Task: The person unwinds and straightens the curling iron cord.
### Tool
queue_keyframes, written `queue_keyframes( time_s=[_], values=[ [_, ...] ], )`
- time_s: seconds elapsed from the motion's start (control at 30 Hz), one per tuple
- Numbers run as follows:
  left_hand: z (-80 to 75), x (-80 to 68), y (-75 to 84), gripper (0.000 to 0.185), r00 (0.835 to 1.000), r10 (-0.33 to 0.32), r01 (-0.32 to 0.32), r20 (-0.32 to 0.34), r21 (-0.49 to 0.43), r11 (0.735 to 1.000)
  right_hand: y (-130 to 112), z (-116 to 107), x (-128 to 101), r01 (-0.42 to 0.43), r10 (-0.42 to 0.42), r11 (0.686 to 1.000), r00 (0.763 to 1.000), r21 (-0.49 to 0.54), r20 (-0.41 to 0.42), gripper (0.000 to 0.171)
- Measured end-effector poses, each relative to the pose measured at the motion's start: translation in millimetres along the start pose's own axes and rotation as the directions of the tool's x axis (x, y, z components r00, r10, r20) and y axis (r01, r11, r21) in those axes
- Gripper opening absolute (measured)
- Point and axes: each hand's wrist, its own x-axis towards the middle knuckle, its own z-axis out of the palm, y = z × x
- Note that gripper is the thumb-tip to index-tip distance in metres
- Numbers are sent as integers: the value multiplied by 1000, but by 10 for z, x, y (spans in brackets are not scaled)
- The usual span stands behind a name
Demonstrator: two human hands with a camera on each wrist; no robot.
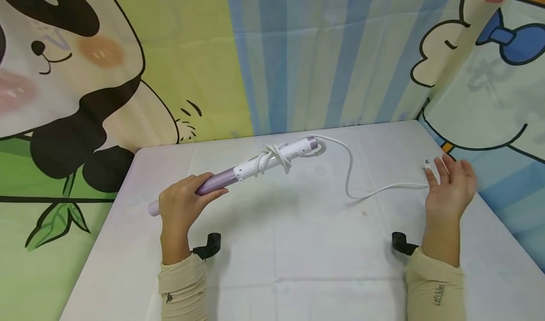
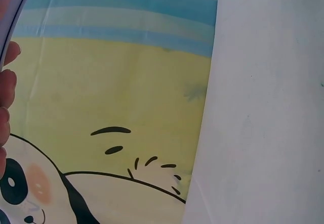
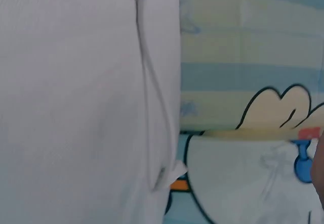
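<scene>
My left hand [image 1: 180, 202] grips a hair straightener [image 1: 219, 181] by its lavender end, thumb and fingers around it. Its white end points up and to the right over the table, with white cord [image 1: 272, 160] wound in loops about it. In the left wrist view, fingertips [image 2: 6, 90] curl at the left edge beside a sliver of the straightener. The loose cord runs right across the table to a white plug [image 1: 427, 165]. Beside that plug my right hand [image 1: 451, 188] is raised, fingers loosely extended, holding nothing. Only a bit of it shows in the right wrist view, apart from the plug [image 3: 177, 171].
A white-covered table [image 1: 323, 254] lies below both hands. Printed curtains with a panda [image 1: 127, 103] and blue stripes [image 1: 306, 51] stand along its back and sides. A black wrist mount [image 1: 208, 246] sits at the left wrist, another [image 1: 402, 243] at the right.
</scene>
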Motion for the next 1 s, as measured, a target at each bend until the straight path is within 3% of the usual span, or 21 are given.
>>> queue_keyframes(
  time_s=[0.07, 0.1, 0.17, 0.23, 0.3, 0.37, 0.43, 0.47, 0.6, 0.73, 0.8, 0.87, 0.93, 1.0],
  values=[
    [-7, 2, -1, 45, 1000, -1, 1, 3, 3, 1000, 152, 137, -151, 78, -49, 985, 982, -157, 183, 42],
    [-9, 3, -1, 45, 1000, -1, 1, 6, 3, 1000, 231, 189, -222, 134, -59, 959, 955, -250, 290, 41],
    [-11, 4, -2, 44, 1000, 0, 0, 8, 3, 1000, 380, 256, -348, 274, -39, 873, 864, -403, 503, 38],
    [-14, 4, -3, 44, 1000, 2, -2, 10, 3, 1000, 516, 293, -450, 434, 23, 751, 736, -498, 676, 37],
    [-16, 3, -3, 44, 1000, 3, -3, 9, 0, 1000, 630, 313, -526, 558, 122, 621, 624, -550, 772, 37],
    [-18, 1, -3, 43, 1000, 5, -5, 6, -4, 1000, 730, 331, -578, 621, 205, 539, 558, -569, 804, 37],
    [-18, -1, -5, 43, 1000, 9, -9, 3, -10, 1000, 816, 342, -614, 666, 231, 467, 542, -581, 808, 36],
    [-18, -2, -7, 43, 1000, 12, -12, 2, -13, 1000, 852, 346, -626, 670, 229, 456, 548, -586, 805, 35],
    [-9, 8, -10, 44, 1000, 25, -25, 9, -17, 1000, 943, 344, -644, 699, 139, 452, 559, -554, 818, 30],
    [-6, 19, -12, 45, 999, 33, -33, 17, -15, 999, 966, 360, -646, 745, 35, 468, 522, -475, 852, 26],
    [-9, 19, -11, 45, 999, 36, -35, 26, -26, 999, 955, 388, -669, 753, 0, 473, 519, -457, 855, 26],
    [-11, 14, -12, 45, 998, 39, -37, 39, -42, 998, 935, 423, -702, 753, -18, 465, 534, -466, 845, 26],
    [-12, 5, -15, 45, 998, 44, -41, 47, -65, 997, 914, 457, -738, 736, -22, 464, 566, -493, 824, 26],
    [-11, -2, -19, 45, 998, 51, -48, 43, -88, 995, 899, 473, -759, 726, -14, 443, 593, -526, 805, 27]
  ],
)
